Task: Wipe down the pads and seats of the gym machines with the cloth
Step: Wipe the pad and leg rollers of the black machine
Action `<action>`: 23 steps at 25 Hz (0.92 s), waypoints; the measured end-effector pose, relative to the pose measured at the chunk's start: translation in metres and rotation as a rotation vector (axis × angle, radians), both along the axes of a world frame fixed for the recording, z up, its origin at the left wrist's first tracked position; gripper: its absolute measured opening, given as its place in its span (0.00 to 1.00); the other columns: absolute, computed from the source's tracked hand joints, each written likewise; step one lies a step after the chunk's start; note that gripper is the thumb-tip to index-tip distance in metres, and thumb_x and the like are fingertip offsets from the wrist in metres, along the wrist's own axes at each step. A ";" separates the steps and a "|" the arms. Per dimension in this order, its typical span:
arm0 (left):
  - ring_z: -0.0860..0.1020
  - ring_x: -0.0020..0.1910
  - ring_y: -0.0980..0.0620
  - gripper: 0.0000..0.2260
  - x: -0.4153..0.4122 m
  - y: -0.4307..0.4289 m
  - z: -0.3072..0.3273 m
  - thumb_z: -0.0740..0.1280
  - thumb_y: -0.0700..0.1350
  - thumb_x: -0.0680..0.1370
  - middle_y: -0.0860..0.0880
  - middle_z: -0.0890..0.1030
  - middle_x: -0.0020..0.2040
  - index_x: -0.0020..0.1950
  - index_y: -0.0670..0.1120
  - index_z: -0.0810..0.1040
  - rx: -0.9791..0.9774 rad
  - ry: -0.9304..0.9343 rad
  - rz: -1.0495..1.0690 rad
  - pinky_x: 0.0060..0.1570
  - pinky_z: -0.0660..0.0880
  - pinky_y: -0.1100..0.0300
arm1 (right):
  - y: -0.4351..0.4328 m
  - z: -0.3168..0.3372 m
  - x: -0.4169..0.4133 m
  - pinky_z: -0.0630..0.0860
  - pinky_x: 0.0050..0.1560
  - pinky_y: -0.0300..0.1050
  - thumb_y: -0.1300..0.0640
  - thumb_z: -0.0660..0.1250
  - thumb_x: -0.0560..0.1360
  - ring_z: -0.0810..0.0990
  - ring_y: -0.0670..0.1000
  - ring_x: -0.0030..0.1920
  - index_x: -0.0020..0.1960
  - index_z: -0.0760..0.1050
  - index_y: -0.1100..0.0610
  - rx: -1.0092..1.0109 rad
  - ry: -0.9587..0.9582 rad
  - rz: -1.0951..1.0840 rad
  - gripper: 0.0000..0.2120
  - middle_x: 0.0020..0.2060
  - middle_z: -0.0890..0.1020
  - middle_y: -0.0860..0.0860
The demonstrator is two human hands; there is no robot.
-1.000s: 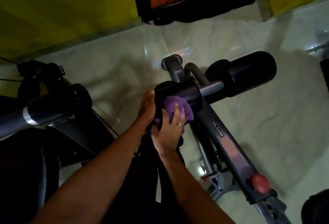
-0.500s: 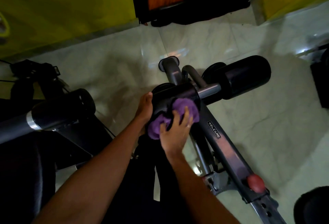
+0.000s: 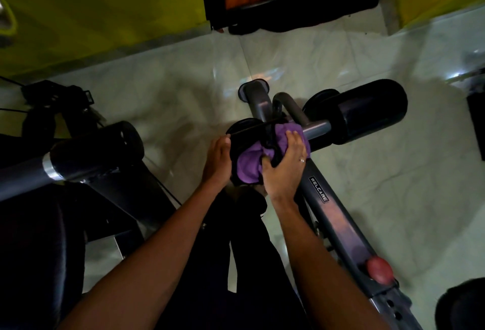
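Note:
A purple cloth (image 3: 250,165) is bunched round the near black roller pad (image 3: 242,130) of a grey gym machine. My right hand (image 3: 284,165) grips the cloth against the pad, thumb curled under and fingers wrapped over the top. My left hand (image 3: 217,163) holds the left end of the same pad, fingers hidden behind it. A second black roller pad (image 3: 367,110) sits on the same crossbar to the right, bare.
The machine's grey beam (image 3: 338,222) with a "WELCARE" label runs to the lower right, with a red knob (image 3: 379,269) on it. Another black roller pad (image 3: 97,148) on a steel arm stands at left. Pale tiled floor (image 3: 393,198), yellow wall and an orange door lie beyond.
My right hand has slid the cloth up and to the right over the pad, toward the crossbar. The left hand has stayed on the pad's left end.

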State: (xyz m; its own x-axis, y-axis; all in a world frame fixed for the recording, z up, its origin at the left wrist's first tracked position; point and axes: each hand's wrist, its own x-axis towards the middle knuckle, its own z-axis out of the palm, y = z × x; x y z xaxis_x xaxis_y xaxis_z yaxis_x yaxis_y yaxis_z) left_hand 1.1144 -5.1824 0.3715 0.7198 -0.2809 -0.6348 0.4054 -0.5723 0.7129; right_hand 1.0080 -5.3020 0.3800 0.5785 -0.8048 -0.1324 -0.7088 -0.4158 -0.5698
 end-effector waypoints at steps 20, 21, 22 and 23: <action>0.74 0.67 0.45 0.24 0.007 0.003 -0.034 0.51 0.53 0.82 0.41 0.75 0.68 0.70 0.41 0.73 0.013 0.067 0.070 0.68 0.69 0.51 | 0.057 0.007 -0.019 0.59 0.77 0.64 0.56 0.73 0.65 0.59 0.62 0.79 0.72 0.71 0.56 -0.045 0.042 0.272 0.36 0.77 0.66 0.56; 0.73 0.68 0.45 0.20 0.003 0.001 -0.029 0.52 0.47 0.83 0.41 0.74 0.70 0.71 0.41 0.71 0.016 0.084 0.092 0.69 0.68 0.53 | 0.068 0.010 -0.015 0.58 0.77 0.63 0.53 0.72 0.66 0.58 0.62 0.80 0.73 0.71 0.55 -0.053 0.064 0.360 0.35 0.77 0.66 0.56; 0.72 0.69 0.45 0.19 -0.003 0.000 -0.023 0.52 0.44 0.83 0.41 0.73 0.71 0.72 0.41 0.70 0.001 0.070 0.108 0.70 0.67 0.53 | 0.070 0.012 -0.007 0.56 0.78 0.62 0.51 0.70 0.66 0.57 0.61 0.80 0.73 0.71 0.53 -0.066 0.081 0.419 0.35 0.77 0.67 0.55; 0.71 0.70 0.45 0.20 -0.008 0.001 -0.019 0.52 0.42 0.82 0.41 0.72 0.72 0.73 0.41 0.69 -0.022 0.035 0.110 0.71 0.66 0.53 | 0.064 0.012 0.005 0.56 0.78 0.61 0.49 0.69 0.66 0.58 0.60 0.80 0.74 0.72 0.51 -0.095 0.095 0.443 0.35 0.76 0.68 0.54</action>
State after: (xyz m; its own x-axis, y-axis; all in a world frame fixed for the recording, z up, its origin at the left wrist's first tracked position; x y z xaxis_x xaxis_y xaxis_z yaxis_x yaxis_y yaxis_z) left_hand 1.1062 -5.1809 0.3529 0.7248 -0.2156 -0.6544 0.4894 -0.5075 0.7092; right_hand 1.0134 -5.2381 0.3921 0.8581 -0.4943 -0.1388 -0.4985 -0.7376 -0.4554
